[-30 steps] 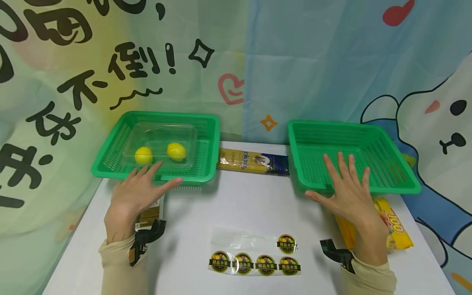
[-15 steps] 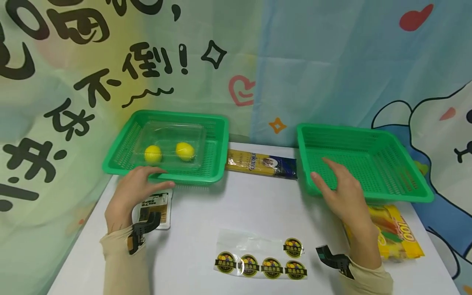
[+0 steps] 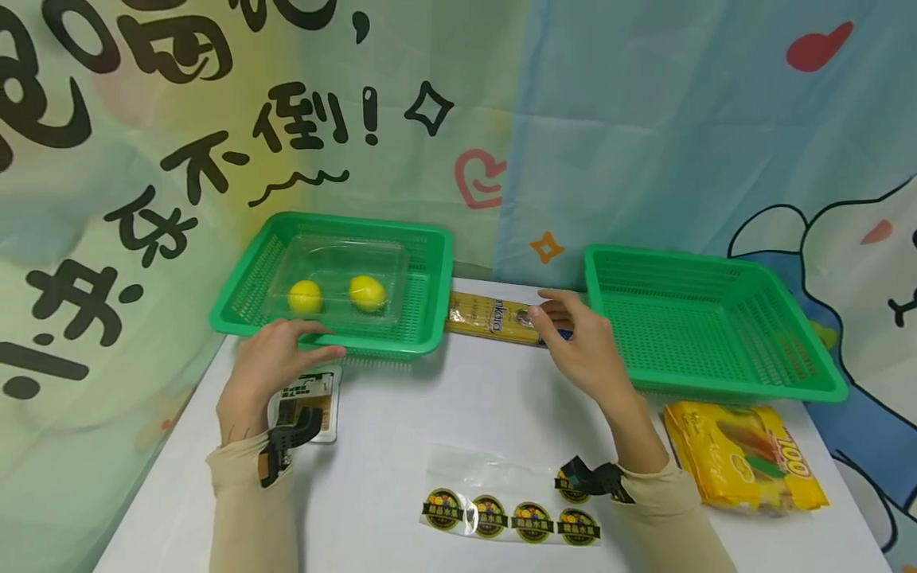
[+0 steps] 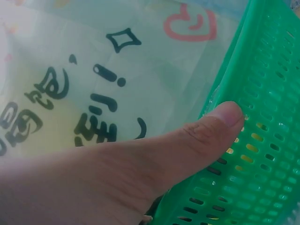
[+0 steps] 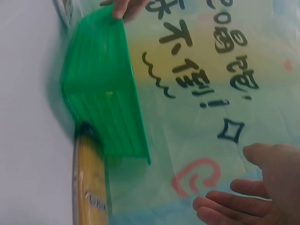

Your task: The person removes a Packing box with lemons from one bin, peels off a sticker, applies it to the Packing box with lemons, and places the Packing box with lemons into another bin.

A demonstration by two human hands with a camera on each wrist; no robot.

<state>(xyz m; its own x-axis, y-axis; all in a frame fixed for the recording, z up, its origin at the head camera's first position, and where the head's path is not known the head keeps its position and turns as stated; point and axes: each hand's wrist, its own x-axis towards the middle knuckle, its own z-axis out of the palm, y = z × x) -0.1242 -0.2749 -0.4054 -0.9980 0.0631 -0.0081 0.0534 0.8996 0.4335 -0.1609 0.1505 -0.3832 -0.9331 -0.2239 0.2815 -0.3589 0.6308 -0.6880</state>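
My left hand point(image 3: 268, 362) is at the near rim of the left green basket point(image 3: 365, 347), pinching it: the thumb point(image 4: 206, 129) lies along the outer wall and the fingers go over the rim. In this basket is a clear plastic box point(image 3: 337, 253) with two lemons point(image 3: 368, 294) showing through it. My right hand point(image 3: 583, 346) hangs with relaxed fingers over the dark end of a spaghetti pack point(image 3: 480, 312) between the two baskets, holding nothing. In the right wrist view, its spread fingers point(image 5: 234, 208) show apart from the left basket.
A second green basket point(image 3: 666, 334) stands at the right. A yellow snack bag point(image 3: 745, 458) lies before it. On the near table is a clear sheet with round fruit stickers point(image 3: 489, 516). A flat brown-and-white pack point(image 3: 325, 398) lies under the left wrist. A printed curtain point(image 3: 401, 183) hangs behind.
My right hand has moved left from the right basket to above the spaghetti pack, its spread fingers relaxing. My left hand has come down from spread fingers onto the left basket's near rim.
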